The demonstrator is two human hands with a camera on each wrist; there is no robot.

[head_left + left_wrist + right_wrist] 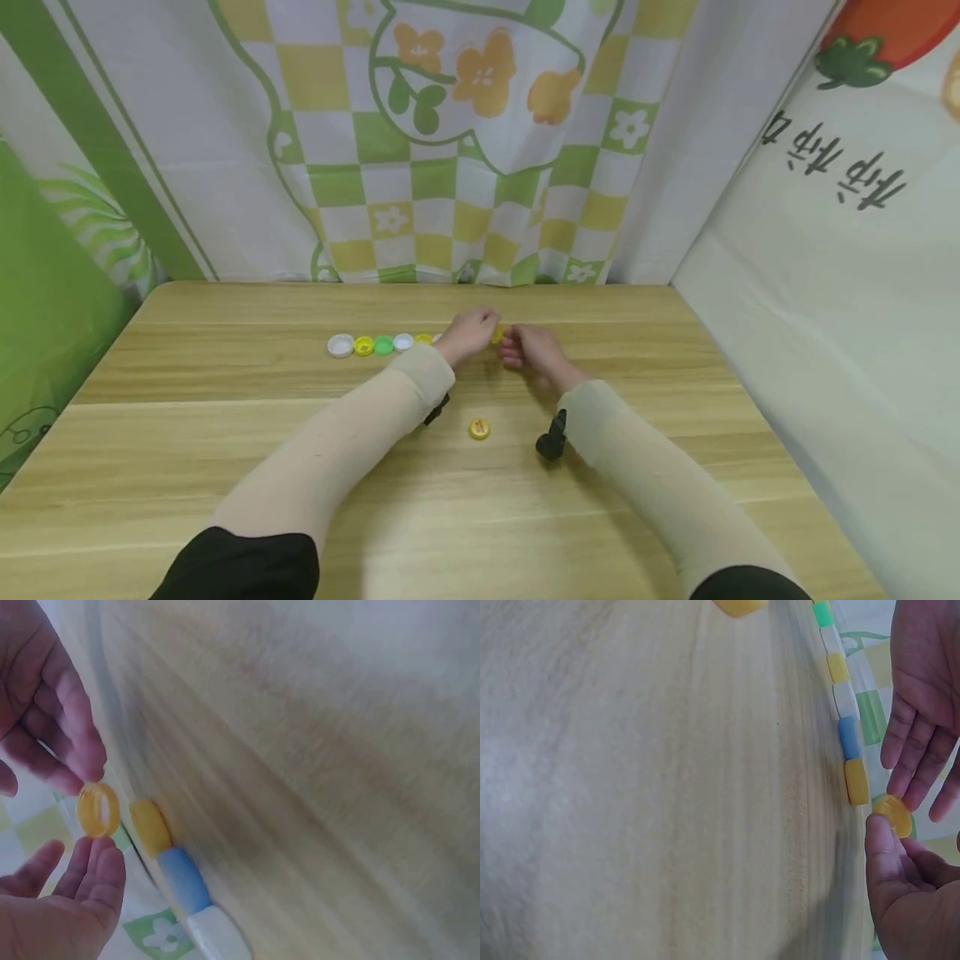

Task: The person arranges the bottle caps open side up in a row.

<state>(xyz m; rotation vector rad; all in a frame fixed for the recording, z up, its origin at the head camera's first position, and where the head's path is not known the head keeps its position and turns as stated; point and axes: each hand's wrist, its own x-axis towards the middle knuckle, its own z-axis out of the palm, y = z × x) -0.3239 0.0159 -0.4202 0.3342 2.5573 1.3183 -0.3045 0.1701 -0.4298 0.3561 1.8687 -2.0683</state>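
Note:
Held up between both hands, above the table, is a translucent yellow-orange cap (98, 810). My right hand (534, 348) pinches its lower edge in the right wrist view, thumb and a finger at the rim. The fingertips of my left hand (468, 332) meet the opposite edge, seen from below in the left wrist view. A row of round caps (383, 345) in white, yellow and green runs along the table to the left, partly hidden by my left hand. At its right end come a blue cap (849, 738) and a yellow cap (856, 781).
One loose yellow cap (479, 429) with a reddish print lies on the wooden table (420, 517) between my forearms. A patterned curtain (457, 192) hangs behind the table's far edge, and a white printed cloth (847, 333) borders the right side.

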